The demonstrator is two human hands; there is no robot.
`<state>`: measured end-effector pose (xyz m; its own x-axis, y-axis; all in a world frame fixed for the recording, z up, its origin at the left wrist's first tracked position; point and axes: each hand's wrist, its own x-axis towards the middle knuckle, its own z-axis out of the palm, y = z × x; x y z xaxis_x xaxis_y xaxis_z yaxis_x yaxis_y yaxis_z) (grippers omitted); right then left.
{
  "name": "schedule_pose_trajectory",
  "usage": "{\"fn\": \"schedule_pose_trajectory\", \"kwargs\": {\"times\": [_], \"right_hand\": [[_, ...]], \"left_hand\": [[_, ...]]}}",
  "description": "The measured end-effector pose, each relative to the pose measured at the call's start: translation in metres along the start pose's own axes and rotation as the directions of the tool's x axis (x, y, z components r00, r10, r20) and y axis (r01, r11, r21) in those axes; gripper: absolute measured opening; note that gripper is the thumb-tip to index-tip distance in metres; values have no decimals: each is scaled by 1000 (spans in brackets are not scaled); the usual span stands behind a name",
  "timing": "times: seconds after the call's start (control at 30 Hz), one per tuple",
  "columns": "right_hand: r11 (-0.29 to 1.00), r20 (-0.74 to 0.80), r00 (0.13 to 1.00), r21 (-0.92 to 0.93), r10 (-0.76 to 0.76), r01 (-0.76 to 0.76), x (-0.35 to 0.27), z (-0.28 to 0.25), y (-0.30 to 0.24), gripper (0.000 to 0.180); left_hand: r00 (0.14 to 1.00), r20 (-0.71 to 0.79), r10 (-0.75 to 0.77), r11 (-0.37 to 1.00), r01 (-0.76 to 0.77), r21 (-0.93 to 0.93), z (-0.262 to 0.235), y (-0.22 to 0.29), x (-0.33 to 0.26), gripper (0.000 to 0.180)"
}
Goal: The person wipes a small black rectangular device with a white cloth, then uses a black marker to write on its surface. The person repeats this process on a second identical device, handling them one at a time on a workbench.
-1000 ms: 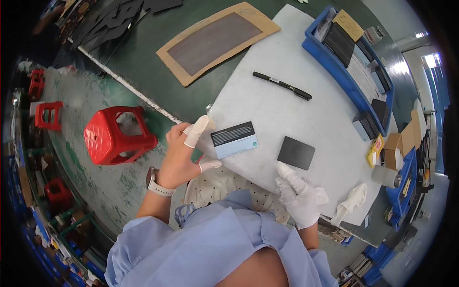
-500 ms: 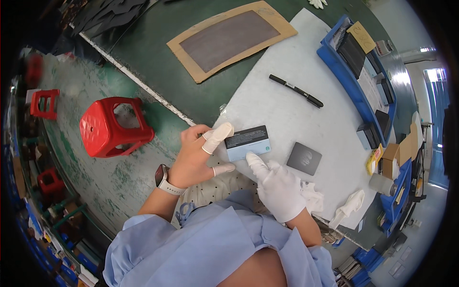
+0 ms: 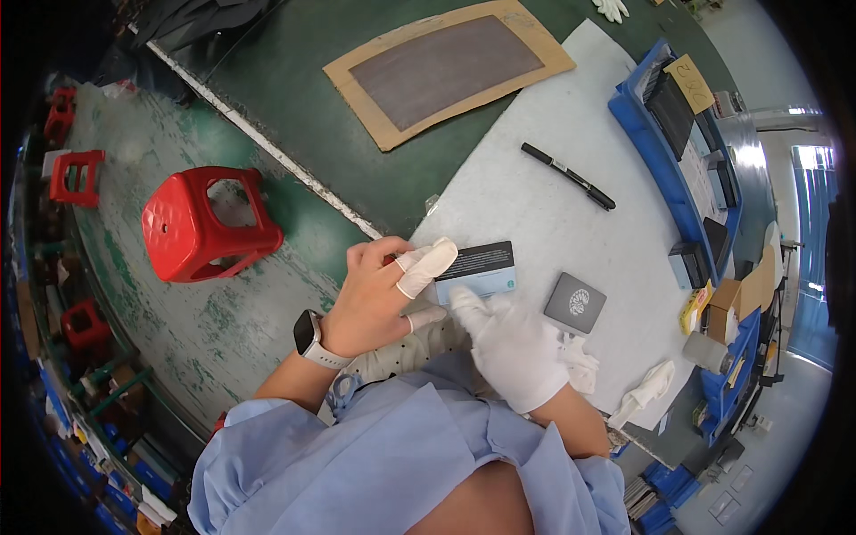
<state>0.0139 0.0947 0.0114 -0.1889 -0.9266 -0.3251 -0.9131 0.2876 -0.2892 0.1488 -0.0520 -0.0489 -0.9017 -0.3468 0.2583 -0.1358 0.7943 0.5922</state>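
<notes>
A flat, card-shaped piece [image 3: 486,267], black along its far part and light blue nearer me, lies at the near edge of the white sheet. My left hand [image 3: 379,281] wears pale finger cots; its covered fingertips reach over the card's left end, while its thumb stays apart below. In a white glove, my right hand [image 3: 517,352] has its thumb on the card's near edge, the other fingers folded and partly hidden. Right of the card sits a dark grey square piece [image 3: 575,303] with a pale oval mark. Beyond them rests a black marker pen [image 3: 568,176].
The white sheet [image 3: 499,201] covers part of a green table. A brown-bordered dark panel [image 3: 446,71] lies at the far side. On the right stands a blue tray [image 3: 637,116] with boxes and papers. A crumpled white glove [image 3: 646,392] lies near right; a red stool [image 3: 205,223] stands left.
The view has shifted slightly. My left fingers now overlap more of the card's left end, and my right hand stays at its near edge.
</notes>
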Motion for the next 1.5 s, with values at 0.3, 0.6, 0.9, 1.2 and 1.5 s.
{"fn": "schedule_pose_trajectory", "kwargs": {"times": [0.3, 0.6, 0.9, 1.2, 1.5], "right_hand": [[1000, 71, 997, 9, 9, -10, -1, -3, 3, 48], [999, 42, 998, 4, -49, 49, -1, 1, 4, 49], [991, 15, 992, 40, -126, 125, -4, 7, 5, 48], [988, -21, 988, -37, -153, 152, 1, 4, -4, 44], [973, 65, 976, 111, -209, 201, -9, -15, 10, 40]], "left_hand": [[1000, -7, 11, 1000, -11, 3, 1, -1, 0, 80], [1000, -5, -22, 999, 22, -24, 2, 1, 0, 72], [999, 24, -37, 999, 37, -7, 2, 3, -1, 71], [1000, 10, -12, 999, 12, 34, 3, 6, 1, 76], [999, -14, 52, 995, -50, 92, 7, 4, 0, 79]]}}
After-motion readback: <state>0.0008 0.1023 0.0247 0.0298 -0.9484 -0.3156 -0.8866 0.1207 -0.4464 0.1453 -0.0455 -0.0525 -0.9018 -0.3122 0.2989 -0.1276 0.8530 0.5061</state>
